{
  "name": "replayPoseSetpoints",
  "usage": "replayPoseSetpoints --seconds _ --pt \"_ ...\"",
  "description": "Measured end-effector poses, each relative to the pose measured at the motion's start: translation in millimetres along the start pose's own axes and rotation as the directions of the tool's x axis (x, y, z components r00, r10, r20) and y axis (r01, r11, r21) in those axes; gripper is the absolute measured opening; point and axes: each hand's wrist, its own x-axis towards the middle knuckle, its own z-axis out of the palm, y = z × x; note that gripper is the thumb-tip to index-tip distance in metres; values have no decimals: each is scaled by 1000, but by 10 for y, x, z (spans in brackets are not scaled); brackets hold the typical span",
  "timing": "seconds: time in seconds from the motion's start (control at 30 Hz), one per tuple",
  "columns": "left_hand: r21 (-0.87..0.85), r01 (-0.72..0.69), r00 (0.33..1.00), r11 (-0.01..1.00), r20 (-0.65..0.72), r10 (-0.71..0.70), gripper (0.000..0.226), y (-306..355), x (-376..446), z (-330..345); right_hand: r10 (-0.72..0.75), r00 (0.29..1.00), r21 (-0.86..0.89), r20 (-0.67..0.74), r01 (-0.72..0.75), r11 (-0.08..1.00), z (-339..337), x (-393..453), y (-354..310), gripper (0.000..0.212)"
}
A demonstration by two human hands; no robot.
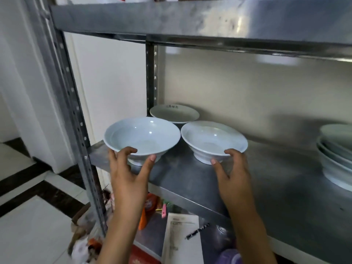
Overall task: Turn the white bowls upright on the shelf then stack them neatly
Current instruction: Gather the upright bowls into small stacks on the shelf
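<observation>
Three white bowls stand upright at the left end of the metal shelf [266,180]. The left bowl [142,135] sits near the shelf's front left corner; my left hand [127,168] grips its near side, fingers over the rim and thumb by the foot. The right bowl [213,139] stands beside it, and my right hand [231,168] holds its near side the same way. A third bowl [174,113] with dark lettering on its inner wall rests behind the two, by the rear post.
A stack of white bowls or plates [335,155] stands at the shelf's right end. Another metal shelf [190,18] hangs close overhead. Below lie a paper sheet [181,237], a pen [197,231] and coloured packets. An upright post [80,130] borders the left.
</observation>
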Motion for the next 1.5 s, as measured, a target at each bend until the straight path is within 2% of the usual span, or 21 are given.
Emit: replayPoseSetpoints --seconds 0.27,0.4,0.57,0.67,0.8,0.9,1.13,1.5 --pt "21 43 997 999 61 -45 35 -55 90 -124 13 998 59 -64 -9 998 6 -15 -42 24" --pt "17 54 995 998 79 -56 32 -33 100 -132 6 997 193 -78 9 981 -46 -11 1 23" --pt "21 56 993 998 102 -58 34 -85 157 -205 -86 992 239 -95 107 965 -74 0 -96 25" --pt "26 35 993 999 111 -37 38 -145 175 -245 -139 977 234 -160 175 956 -96 123 -197 26" --pt "25 -4 994 1000 111 2 39 -179 160 -277 -79 957 375 -280 185 908 -144 402 -394 26" --pt "7 22 990 1000 142 -23 39 -179 169 -299 -102 941 368 -324 224 903 -111 657 -618 23" --pt "-42 30 986 999 164 -23 40 -129 132 -309 -153 973 217 -172 189 958 538 1333 -752 27" --pt "-89 55 973 995 230 -33 45 -237 115 -394 -113 993 110 -40 116 987 1107 1434 -590 26"
